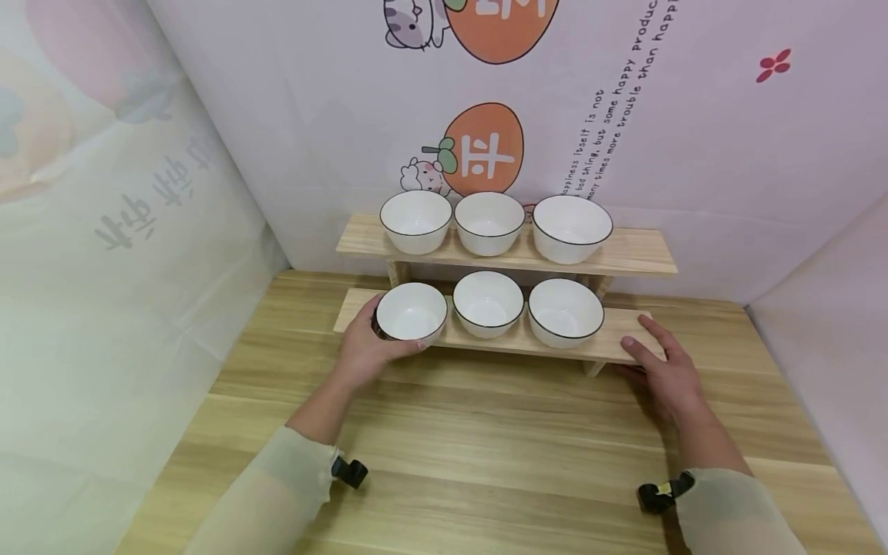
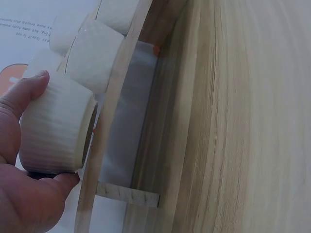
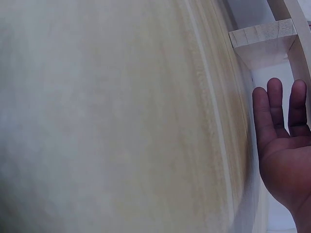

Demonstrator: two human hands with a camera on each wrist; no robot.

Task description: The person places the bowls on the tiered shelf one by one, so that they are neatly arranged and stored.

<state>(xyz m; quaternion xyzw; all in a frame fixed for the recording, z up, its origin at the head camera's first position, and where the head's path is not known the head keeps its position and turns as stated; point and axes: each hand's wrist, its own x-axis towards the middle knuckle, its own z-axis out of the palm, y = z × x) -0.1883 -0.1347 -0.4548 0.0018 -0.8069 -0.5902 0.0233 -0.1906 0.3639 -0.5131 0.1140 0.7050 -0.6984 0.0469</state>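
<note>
Three white bowls with dark rims stand in a row on the lower board of a two-tier wooden shelf (image 1: 627, 330). My left hand (image 1: 366, 351) grips the leftmost lower bowl (image 1: 414, 310), thumb at its front and fingers round its left side. In the left wrist view this bowl (image 2: 56, 124) has a ribbed wall, and its foot leans at an angle to the board. My right hand (image 1: 671, 376) holds the lower board's right end, thumb on top. Several straight fingers (image 3: 263, 111) of it show below the board in the right wrist view.
Beside the gripped bowl stand a middle bowl (image 1: 488, 305) and a right bowl (image 1: 565, 312). Three more bowls, one a left bowl (image 1: 416, 221), line the upper board (image 1: 634, 250). The shelf stands on a wood-grain table (image 1: 486, 455) against a printed backdrop (image 1: 312, 139).
</note>
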